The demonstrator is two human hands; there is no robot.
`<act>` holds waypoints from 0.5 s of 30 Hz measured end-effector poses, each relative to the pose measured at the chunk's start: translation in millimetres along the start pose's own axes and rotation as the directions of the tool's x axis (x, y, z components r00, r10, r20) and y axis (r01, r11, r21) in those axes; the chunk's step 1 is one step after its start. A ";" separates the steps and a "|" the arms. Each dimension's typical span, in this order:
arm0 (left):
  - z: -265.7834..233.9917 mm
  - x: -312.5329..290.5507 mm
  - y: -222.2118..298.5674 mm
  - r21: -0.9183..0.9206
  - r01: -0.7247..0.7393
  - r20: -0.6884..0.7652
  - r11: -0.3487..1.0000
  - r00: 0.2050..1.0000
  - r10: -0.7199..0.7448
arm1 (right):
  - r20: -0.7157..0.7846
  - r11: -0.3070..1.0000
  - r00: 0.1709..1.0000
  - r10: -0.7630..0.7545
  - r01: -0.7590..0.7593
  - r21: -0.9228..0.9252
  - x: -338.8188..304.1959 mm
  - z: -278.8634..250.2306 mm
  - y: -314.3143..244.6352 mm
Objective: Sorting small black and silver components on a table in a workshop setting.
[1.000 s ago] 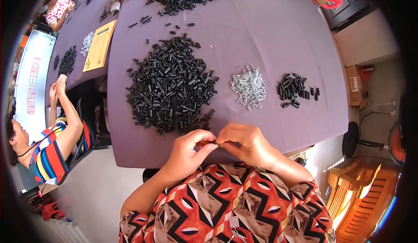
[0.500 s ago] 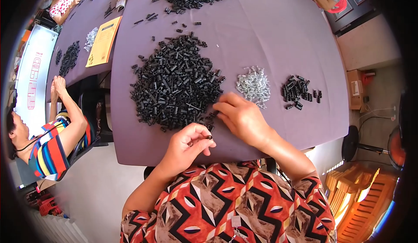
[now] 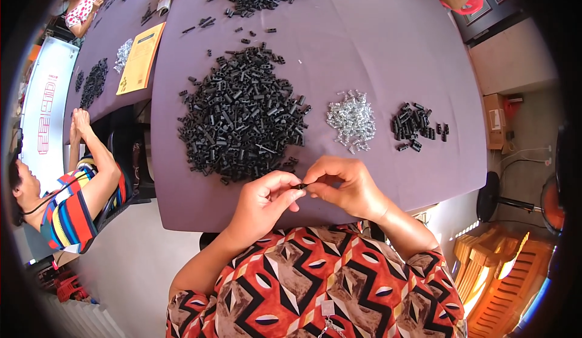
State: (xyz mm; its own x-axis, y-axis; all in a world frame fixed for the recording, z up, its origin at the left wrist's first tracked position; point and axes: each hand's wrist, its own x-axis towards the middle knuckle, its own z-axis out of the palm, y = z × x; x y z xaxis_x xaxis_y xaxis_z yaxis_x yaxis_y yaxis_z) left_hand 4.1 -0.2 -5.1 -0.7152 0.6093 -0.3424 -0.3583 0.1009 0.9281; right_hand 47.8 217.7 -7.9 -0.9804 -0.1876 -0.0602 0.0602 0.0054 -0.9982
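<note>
Red patterned shirt, short sleeves

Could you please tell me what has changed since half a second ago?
The right hand has drawn back from the near right edge of the large black pile toward the person, and now meets the left hand at a small black piece. Whether it brought another part is too small to tell. The left hand still holds its piece, and the silvery pile and small black pile look unchanged.
</note>
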 end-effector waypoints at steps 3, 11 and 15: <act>2.8 0.4 1.3 0.010 0.006 -0.001 1.000 1.000 -0.006 | 0.022 0.987 1.000 0.023 -0.026 0.158 -3.3 -3.3 4.7; 8.8 -0.8 -1.1 0.084 -0.006 -0.015 0.996 1.000 0.008 | 0.070 0.913 0.978 0.199 -0.210 0.351 -10.4 -3.8 15.7; 9.2 -1.3 1.6 0.187 -0.058 -0.011 0.981 0.998 0.061 | 0.008 0.982 0.994 0.110 -0.109 0.154 -11.2 1.4 5.1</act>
State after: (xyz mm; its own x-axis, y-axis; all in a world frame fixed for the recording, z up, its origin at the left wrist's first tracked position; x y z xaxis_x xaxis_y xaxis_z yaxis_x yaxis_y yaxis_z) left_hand 10.0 6.4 -1.8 -0.7421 0.6058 -0.2870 -0.1983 0.2105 0.9573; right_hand 59.3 218.4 -12.2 -0.9663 -0.1939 -0.1691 0.1954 -0.1256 -0.9726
